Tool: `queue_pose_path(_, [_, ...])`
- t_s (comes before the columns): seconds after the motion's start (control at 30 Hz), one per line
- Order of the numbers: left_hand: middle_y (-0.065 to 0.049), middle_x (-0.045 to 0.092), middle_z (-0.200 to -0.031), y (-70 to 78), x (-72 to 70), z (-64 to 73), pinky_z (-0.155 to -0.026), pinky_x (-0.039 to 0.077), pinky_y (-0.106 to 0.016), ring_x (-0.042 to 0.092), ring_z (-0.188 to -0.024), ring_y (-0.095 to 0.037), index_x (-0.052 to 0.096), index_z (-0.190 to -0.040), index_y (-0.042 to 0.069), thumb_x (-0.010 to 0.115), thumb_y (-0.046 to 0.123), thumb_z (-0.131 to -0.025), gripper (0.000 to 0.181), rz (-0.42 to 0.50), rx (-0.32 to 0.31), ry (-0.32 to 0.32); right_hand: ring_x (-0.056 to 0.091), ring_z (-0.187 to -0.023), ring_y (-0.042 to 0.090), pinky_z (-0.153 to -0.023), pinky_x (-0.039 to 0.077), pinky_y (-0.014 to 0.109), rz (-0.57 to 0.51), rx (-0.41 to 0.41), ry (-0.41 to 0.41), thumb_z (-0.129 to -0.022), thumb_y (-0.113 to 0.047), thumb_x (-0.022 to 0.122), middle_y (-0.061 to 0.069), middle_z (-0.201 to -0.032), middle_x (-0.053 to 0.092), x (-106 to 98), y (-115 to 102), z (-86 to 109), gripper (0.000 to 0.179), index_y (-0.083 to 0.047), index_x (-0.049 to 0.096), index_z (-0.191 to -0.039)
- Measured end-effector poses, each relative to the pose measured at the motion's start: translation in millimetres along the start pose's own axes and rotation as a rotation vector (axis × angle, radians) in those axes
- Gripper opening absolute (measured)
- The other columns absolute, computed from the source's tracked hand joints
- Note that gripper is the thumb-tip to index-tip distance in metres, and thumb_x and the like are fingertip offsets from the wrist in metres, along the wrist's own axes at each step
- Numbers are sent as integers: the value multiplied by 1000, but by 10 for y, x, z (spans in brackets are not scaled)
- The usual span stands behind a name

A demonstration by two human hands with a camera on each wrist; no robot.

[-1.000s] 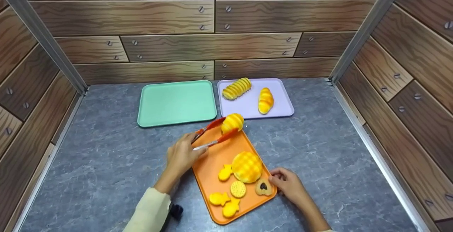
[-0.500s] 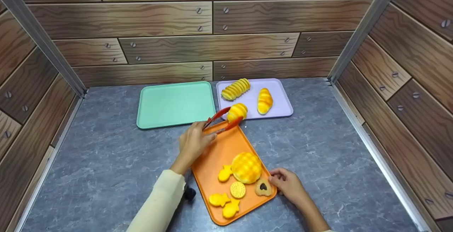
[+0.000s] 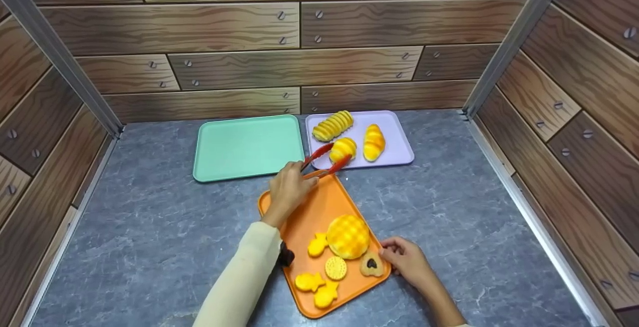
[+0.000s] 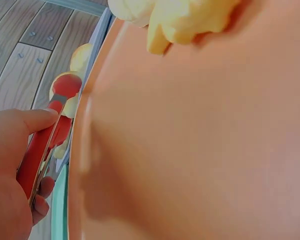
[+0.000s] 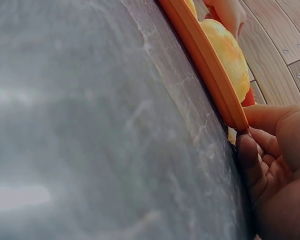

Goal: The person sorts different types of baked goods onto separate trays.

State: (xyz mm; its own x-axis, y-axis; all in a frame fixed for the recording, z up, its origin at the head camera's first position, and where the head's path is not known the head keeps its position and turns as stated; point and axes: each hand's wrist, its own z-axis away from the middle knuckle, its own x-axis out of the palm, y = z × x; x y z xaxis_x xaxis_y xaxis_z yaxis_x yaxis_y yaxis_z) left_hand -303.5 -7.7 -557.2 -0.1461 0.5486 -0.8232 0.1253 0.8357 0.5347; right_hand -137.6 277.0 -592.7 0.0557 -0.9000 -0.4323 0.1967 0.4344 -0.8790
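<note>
Head view: the left hand [image 3: 288,187] grips a pair of tongs [image 3: 342,163], whose red ends stand on either side of a round roll [image 3: 343,150]. The roll is at the near edge of the purple tray [image 3: 397,156]; whether it bears on the tray cannot be determined. A ridged loaf [image 3: 333,126] lies at that tray's far left corner, a croissant [image 3: 374,143] right of its middle. The right hand [image 3: 407,262] pinches the rim of the orange tray [image 3: 319,202] beside its near right corner, thumb uppermost as confirmed in the right wrist view. The orange tray sits askew on the table [image 3: 150,217]. It carries a large bun [image 3: 348,236] by the right edge, a heart cookie [image 3: 372,264] in the near right corner, a round biscuit [image 3: 335,268], and three fish biscuits [image 3: 317,245], two of them toward the near left corner. A green tray [image 3: 247,147] lies near the table's far edge.
</note>
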Motion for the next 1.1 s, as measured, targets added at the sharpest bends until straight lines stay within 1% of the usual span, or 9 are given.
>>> queue_pose_path(0.1, [-3, 68, -110, 30, 37, -50, -77, 53, -41, 67, -93, -23, 69, -122, 13, 74, 48, -87, 49, 5, -29, -14, 51, -56, 11, -50, 46, 25, 8, -10, -5, -90, -19, 74, 1, -78, 57, 0, -6, 0, 25, -2, 71, -109])
queue_pose_path(0.2, [-2, 67, -110, 64, 62, -95, -81, 52, -42, 66, -96, -23, 68, -124, 14, 76, 48, -86, 52, 19, -44, -26, 51, -56, 11, -50, 46, 25, 3, -13, -9, -90, -19, 74, 1, -77, 57, -2, -19, -1, 26, -1, 71, -109])
queue_pose_path(0.3, [-3, 67, -111, 111, 81, -146, -83, 52, -44, 67, -100, -24, 68, -126, 13, 77, 48, -85, 54, 15, -31, -29, 51, -56, 11, -50, 46, 25, 3, -18, -10, -90, -18, 74, 1, -77, 57, -5, -28, 0, 26, -1, 71, -109])
queue_pose_path(0.43, [-5, 66, -107, 185, 111, -216, -81, 53, -45, 67, -96, -25, 69, -119, 10, 78, 46, -85, 50, 2, -14, -28, 51, -56, 11, -50, 46, 25, 9, -9, -9, -90, -17, 74, 1, -77, 57, -7, -38, 2, 25, -2, 71, -109])
queue_pose_path(0.53, [-5, 65, -105, 233, 153, -255, -80, 52, -44, 66, -94, -25, 68, -117, 9, 77, 46, -86, 48, 4, -26, -42, 51, -56, 11, -50, 46, 25, 16, -1, -10, -90, -18, 74, 1, -77, 57, -8, -37, 3, 25, -2, 71, -108])
queue_pose_path(0.67, [-4, 65, -112, 288, 199, -287, -84, 52, -44, 66, -99, -24, 67, -122, 10, 75, 47, -87, 51, 1, -56, -61, 51, -56, 12, -50, 46, 25, 19, -4, -13, -90, -20, 74, 1, -78, 58, -10, -36, 3, 26, -1, 71, -109])
queue_pose_path(0.77, [-4, 66, -115, 321, 215, -307, -86, 53, -45, 66, -102, -24, 67, -122, 10, 76, 47, -87, 52, 5, -67, -62, 51, -56, 11, -50, 46, 25, 19, -8, -8, -90, -20, 74, 2, -78, 58, -10, -33, 0, 26, -2, 71, -108])
queue_pose_path(0.9, [-4, 66, -114, 331, 232, -325, -87, 53, -45, 66, -101, -24, 66, -122, 10, 76, 48, -86, 54, 11, -77, -66, 51, -56, 11, -50, 46, 25, 22, -3, -5, -90, -19, 74, 1, -77, 58, -6, -20, -5, 25, -2, 71, -108])
queue_pose_path(1.1, [-3, 65, -115, 294, 246, -316, -90, 52, -44, 64, -103, -22, 63, -126, 11, 79, 51, -83, 62, 29, -93, -84, 51, -56, 11, -51, 46, 25, 17, 3, -5, -90, -18, 73, 2, -78, 58, -2, -7, -4, 25, -2, 71, -108])
